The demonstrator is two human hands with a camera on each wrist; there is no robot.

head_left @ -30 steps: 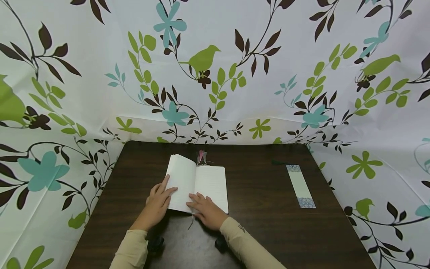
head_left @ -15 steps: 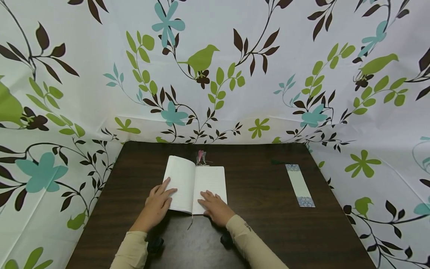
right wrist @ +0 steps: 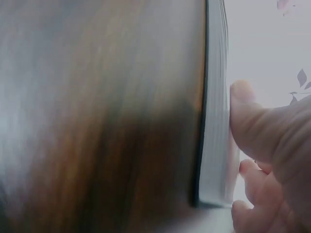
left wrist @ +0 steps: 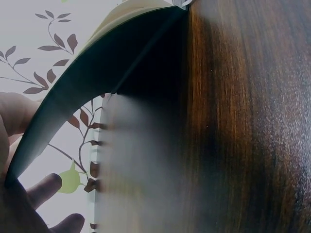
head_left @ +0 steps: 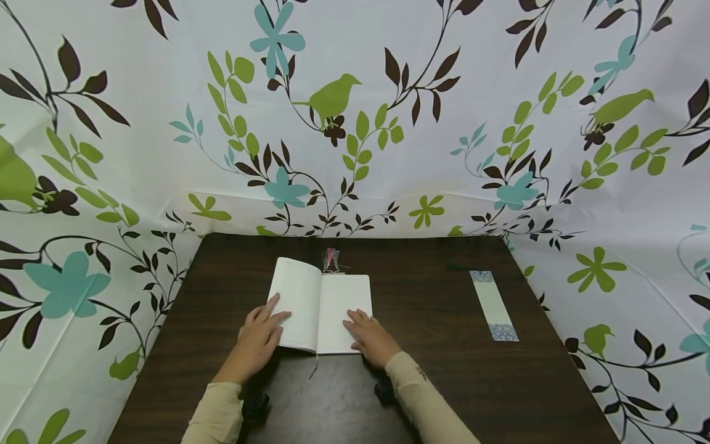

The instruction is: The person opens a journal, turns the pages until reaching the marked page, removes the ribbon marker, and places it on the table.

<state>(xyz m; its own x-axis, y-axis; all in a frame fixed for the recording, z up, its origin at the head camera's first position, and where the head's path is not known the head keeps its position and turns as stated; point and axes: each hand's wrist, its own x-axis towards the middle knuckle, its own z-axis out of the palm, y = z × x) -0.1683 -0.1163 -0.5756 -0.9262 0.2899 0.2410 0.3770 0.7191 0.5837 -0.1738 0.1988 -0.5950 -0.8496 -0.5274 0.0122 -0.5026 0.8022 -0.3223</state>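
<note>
A notebook (head_left: 333, 336) lies open on the dark wooden table, showing white pages. Its left side is lifted off the tabletop, and the dark cover (left wrist: 73, 82) arches from the spine in the left wrist view. My left hand (head_left: 257, 336) holds that side at its outer edge, some fingers over the page and others beneath the cover. On the right page, my right hand (head_left: 374, 339) rests with its fingers extended, its thumb against the page in the right wrist view. A thin ribbon (head_left: 314, 367) hangs from the notebook's bottom edge.
A pale bookmark (head_left: 493, 305) with blue patterned ends and a dark green tassel (head_left: 459, 267) lies at the table's right. Small pinkish, thin items (head_left: 331, 259) sit just behind the notebook. Patterned cloth (head_left: 421, 154) stands along the back and sides of the table (head_left: 432, 382).
The right hand has slid rightward across the right page, from near the spine toward its outer edge. The left side of the notebook leans slightly farther left; the left hand stays nearly in place.
</note>
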